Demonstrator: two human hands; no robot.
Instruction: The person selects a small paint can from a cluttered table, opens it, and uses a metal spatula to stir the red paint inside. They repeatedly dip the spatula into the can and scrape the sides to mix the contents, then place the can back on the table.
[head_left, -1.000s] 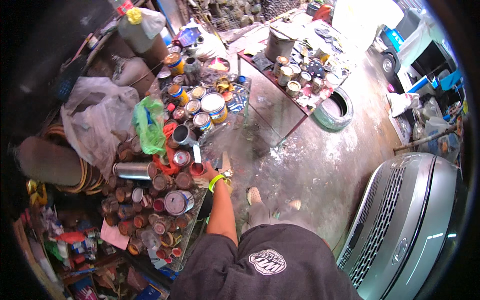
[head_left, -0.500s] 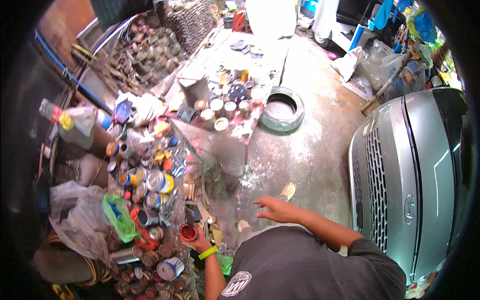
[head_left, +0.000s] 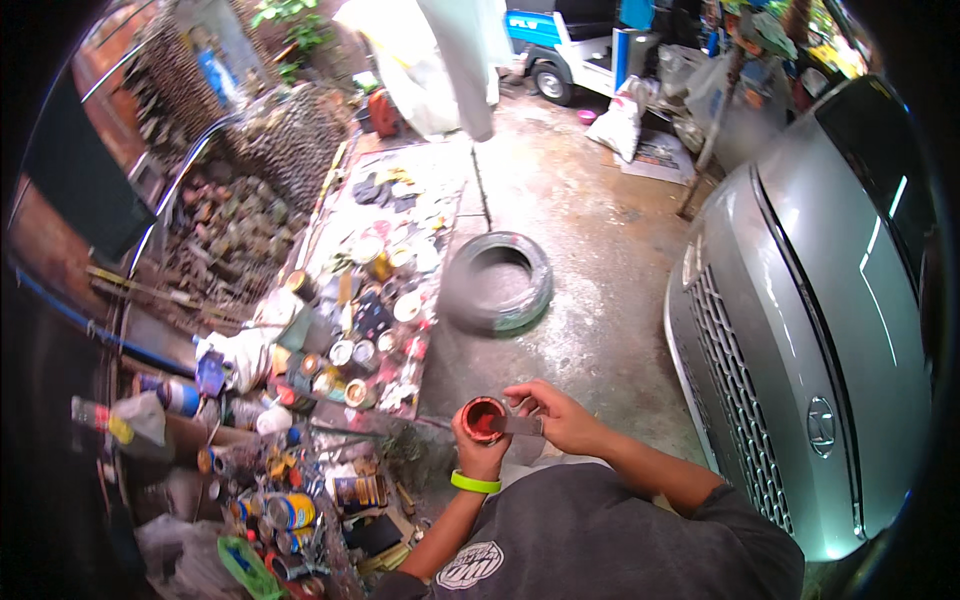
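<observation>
In front of my body, my left hand (head_left: 482,458) is closed around a small can of red paint (head_left: 482,416), its open top facing up. A lime green band circles that wrist. From the right, my right hand (head_left: 568,422) grips one end of a flat, dark putty knife (head_left: 522,426). The other end of the blade reaches the can's rim on its right side. The index finger sticks out above the blade, close to the can. How the rest of the fingers wrap the handle is partly hidden.
At left, a cluttered bench holds several paint cans (head_left: 290,511) and a green plastic bag (head_left: 248,568). Further off stands a paint-covered table (head_left: 405,378) with more cans. A tyre (head_left: 540,290) lies on the concrete floor. A silver car (head_left: 780,330) fills the right side.
My left hand has lifted the red can from beside the bench to in front of me. My right hand, empty before, now holds the putty knife that stood in the can. The view has shifted.
</observation>
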